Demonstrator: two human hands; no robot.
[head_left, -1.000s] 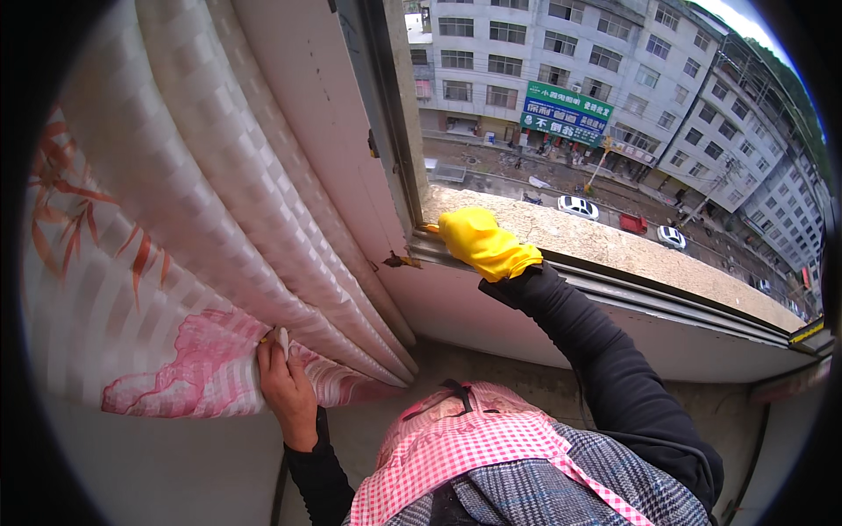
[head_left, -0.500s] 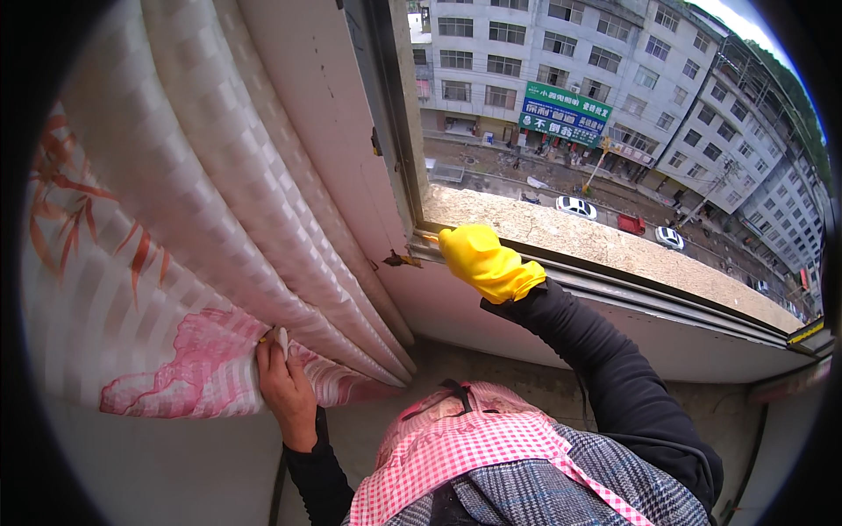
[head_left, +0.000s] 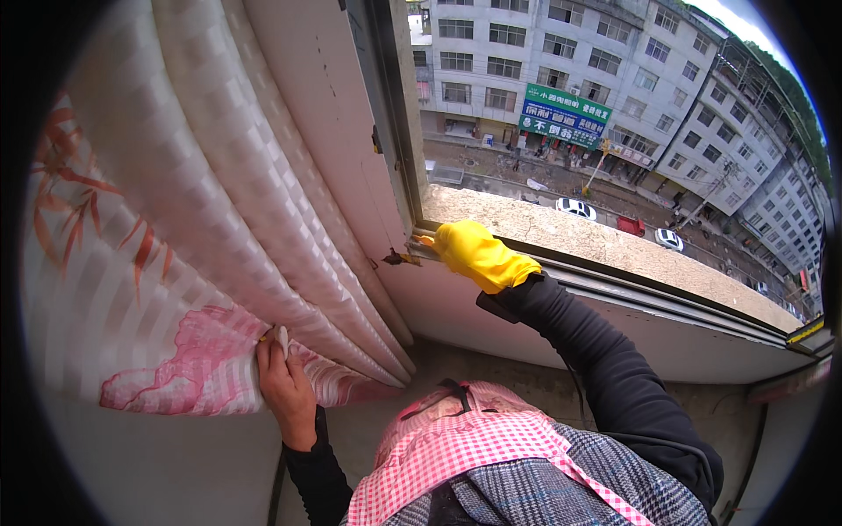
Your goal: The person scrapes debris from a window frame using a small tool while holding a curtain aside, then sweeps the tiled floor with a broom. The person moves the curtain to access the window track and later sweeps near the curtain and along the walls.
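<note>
My bare left hand (head_left: 287, 386) is closed at the lower part of a white curtain (head_left: 197, 254) with pink and orange print, pinching its fabric. A small pale piece (head_left: 281, 338) pokes up between the fingers; its kind is unclear. My right hand (head_left: 481, 255), in a yellow rubber glove, is closed at the near left corner of the window track (head_left: 605, 289). A thin orange-tan tip (head_left: 424, 240) sticks out past the glove into the corner. What the glove grips is hidden by the fingers.
The window frame (head_left: 390, 105) rises on the left, with a rough outer ledge (head_left: 561, 230) beyond the track. Outside, far below, lie a street with cars and a grey-white building (head_left: 631, 53). A dark chipped patch (head_left: 401, 259) marks the wall under the corner.
My gloved right hand has shifted slightly left and up, closer into the corner of the track. My left hand stays at the curtain.
</note>
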